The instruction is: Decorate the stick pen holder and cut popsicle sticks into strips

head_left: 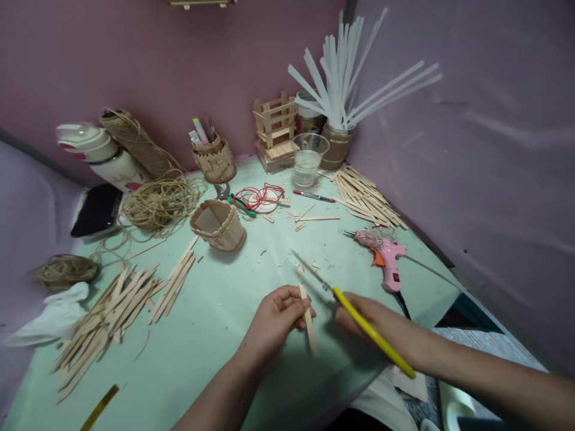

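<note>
Between the thumb and fingers of my left hand [283,311] is a wooden craft stick [308,320], its top end pointing away from me. Just right of it, my right hand [354,314] is closed on a yellow-handled tool [372,332] with a thin, pointed metal end. Motion blurs that metal end, so its exact kind is hard to make out. The tool's tip is above and beyond the stick, apart from it. Small wood scraps [315,266] lie on the table near the tip. Beyond my left hand stands a small stick-walled cup [224,230].
A pink glue gun [386,251] lies at right with its cord. Craft sticks pile up at left [121,305] and back right [366,194]. Behind are a plastic cup of liquid [308,167], a jar of white glue sticks [339,143], red cord [258,196] and tangled twine [159,200].
</note>
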A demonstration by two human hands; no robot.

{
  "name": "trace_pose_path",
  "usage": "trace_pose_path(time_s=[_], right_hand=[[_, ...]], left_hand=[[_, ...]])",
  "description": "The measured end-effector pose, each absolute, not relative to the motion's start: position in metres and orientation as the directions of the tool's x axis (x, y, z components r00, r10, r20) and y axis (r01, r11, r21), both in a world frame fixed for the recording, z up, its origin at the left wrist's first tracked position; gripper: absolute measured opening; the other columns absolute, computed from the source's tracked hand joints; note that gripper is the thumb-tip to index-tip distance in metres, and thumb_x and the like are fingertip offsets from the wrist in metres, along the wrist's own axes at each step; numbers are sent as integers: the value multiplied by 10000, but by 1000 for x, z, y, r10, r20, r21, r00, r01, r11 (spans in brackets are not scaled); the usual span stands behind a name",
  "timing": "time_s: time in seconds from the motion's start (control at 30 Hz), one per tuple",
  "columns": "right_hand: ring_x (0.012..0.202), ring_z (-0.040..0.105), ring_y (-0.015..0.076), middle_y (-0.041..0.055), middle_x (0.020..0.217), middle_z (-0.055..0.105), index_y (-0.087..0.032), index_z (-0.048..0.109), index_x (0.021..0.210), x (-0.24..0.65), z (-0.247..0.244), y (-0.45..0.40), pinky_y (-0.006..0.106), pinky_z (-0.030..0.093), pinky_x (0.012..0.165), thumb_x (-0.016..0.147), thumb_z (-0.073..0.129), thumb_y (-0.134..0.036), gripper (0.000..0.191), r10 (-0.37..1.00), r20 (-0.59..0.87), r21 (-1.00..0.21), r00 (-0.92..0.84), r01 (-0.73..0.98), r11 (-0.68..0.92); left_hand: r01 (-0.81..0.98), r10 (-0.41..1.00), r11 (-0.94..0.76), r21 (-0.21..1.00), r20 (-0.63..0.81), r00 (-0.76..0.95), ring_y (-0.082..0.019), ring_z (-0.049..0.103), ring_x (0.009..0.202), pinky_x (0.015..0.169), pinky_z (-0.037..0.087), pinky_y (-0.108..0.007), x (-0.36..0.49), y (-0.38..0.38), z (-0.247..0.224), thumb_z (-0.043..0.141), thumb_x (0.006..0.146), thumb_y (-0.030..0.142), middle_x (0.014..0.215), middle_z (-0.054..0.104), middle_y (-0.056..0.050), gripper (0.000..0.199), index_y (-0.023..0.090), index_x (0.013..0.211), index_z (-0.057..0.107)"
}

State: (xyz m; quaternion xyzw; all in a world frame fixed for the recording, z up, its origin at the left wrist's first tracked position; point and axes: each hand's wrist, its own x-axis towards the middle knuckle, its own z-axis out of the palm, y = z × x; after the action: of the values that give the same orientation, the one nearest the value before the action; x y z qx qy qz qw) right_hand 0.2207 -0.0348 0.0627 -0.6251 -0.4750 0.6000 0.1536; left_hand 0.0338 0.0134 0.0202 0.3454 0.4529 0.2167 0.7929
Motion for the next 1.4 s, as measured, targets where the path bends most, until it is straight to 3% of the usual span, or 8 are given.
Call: trace_pose_path(time_s=[0.13, 0.3, 0.67, 0.8, 0.9, 1.17, 1.27, 1.4], right_hand=[[430, 219, 71, -84, 525, 282, -230, 339, 655, 219, 63, -6, 207, 199, 393, 834, 398, -691, 498, 933, -361, -933, 5, -25, -360], [393, 107, 45, -115, 513, 200, -236, 330, 680, 200, 59, 49, 162, 121, 362, 785, 488, -712, 512, 954, -97, -893, 283, -449, 42], [404, 205, 50, -104, 553, 268, -230, 376, 700, 196, 23, 56, 165, 184, 365, 780, 578, -634, 459, 916, 13, -947, 402, -290, 141], [413, 181, 59, -101, 547, 268, -234, 404, 704, 198, 27, 51, 189, 163, 374, 783, 571, -637, 443, 945, 76, -935, 319, -305, 178], [411, 166, 60, -99, 546, 258, -231, 414, 712, 198, 33, 48, 192, 144, 379, 833, 530, -600, 406, 946, 102, -928, 309, -312, 202], [401, 161, 63, -98, 526, 248, -234, 424, 695, 198, 44, 45, 198, 138, 374, 810, 551, -609, 413, 941, 118, -918, 318, -325, 226], [393, 135, 67, -99, 513, 238, -243, 426, 678, 199, 44, 44, 211, 105, 374, 789, 561, -630, 425, 953, 113, -915, 281, -345, 210], [399, 128, 72, -97, 525, 225, -249, 418, 680, 199, 43, 44, 218, 97, 378, 795, 552, -628, 418, 960, 81, -931, 269, -322, 170]], left_hand=[[-51, 727, 607, 793, -528, 439, -62, 471, 571, 587, 372, -194, 31, 17, 24, 686, 766, 328, 718, 645, -19, 205, 148, 842, 624], [-52, 819, 515, 855, -474, 323, -90, 535, 650, 618, 409, -203, 27, 27, 22, 716, 734, 325, 771, 657, -31, 229, 151, 875, 667], [232, 950, 137, 963, -194, 244, -140, 552, 787, 693, 436, -246, 15, 32, 35, 508, 873, 297, 882, 603, -45, 165, 167, 909, 603], [423, 909, -214, 881, 20, 417, -157, 558, 881, 802, 438, -269, 4, 30, 56, 382, 930, 253, 969, 605, -68, 243, 176, 1032, 588], [550, 867, -329, 767, 14, 498, -165, 566, 937, 847, 432, -271, -14, 29, 68, 369, 930, 224, 1005, 622, -72, 308, 192, 1149, 583], [898, 941, 142, 417, 225, -253, -235, 574, 949, 844, 444, -356, -123, 50, 66, 357, 903, 261, 971, 622, -106, 400, 160, 1206, 598], [923, 904, 276, 268, 254, -343, -292, 538, 1052, 892, 413, -431, -146, 60, 56, 419, 874, 268, 1098, 598, -147, 416, 157, 1243, 575], [949, 929, 152, 277, 287, -233, -276, 540, 1062, 916, 397, -420, -133, 66, 39, 498, 849, 289, 1097, 609, -109, 282, 192, 1057, 661]])
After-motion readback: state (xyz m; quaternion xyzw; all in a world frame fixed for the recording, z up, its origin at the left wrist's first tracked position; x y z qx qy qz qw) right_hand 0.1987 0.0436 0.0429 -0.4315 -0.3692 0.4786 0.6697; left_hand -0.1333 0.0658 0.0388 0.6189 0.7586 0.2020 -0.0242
